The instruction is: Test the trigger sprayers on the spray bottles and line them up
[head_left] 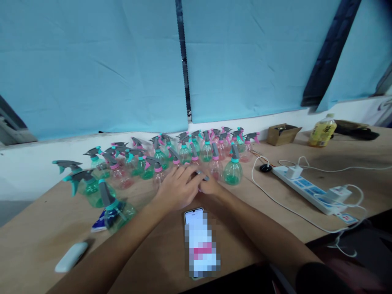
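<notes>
My left hand (177, 185) and my right hand (210, 187) meet at the middle of the table, in front of the rows of spray bottles. Between them shows a grey spray head (202, 175); the fingers hide most of the bottle it belongs to. Both hands are closed around it, the left with its back toward me. Just behind stand a pink-collared spray bottle (216, 165) and a green spray bottle (233, 171). Below the hands a lit phone (199, 237) lies flat. Another green spray bottle (118, 214) stands beside my left forearm.
Many more pink and green bottles fill the table's back. Left lies a white rounded case (72, 257) and a blue packet (101, 222). Right are a power strip (306, 190) with chargers and loose cables, a black puck (265, 168), a cardboard box (283, 134) and a yellow drink bottle (322, 131).
</notes>
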Available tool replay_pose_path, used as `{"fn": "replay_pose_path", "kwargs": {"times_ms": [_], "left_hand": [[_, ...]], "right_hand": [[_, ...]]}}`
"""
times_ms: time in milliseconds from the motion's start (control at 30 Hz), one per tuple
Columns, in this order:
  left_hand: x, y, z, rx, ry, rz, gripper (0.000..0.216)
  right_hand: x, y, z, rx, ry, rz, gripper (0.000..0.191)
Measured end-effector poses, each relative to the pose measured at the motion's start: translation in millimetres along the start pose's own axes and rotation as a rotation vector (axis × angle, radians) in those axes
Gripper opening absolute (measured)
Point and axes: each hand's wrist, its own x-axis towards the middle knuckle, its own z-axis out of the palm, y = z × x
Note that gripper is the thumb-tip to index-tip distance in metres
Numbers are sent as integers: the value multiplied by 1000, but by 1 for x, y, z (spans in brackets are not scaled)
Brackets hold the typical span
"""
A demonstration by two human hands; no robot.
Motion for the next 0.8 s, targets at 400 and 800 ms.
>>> {"fn": "replay_pose_path", "kwargs": {"times_ms": [400, 800], "left_hand": [[-85, -7, 68, -510, -358, -677, 32], [-99, -9, 98, -740, -342, -884, 28]], "right_hand": [[10, -12, -2, 303, 10, 340, 21], [16, -22, 8, 351, -152, 357, 28]]}}
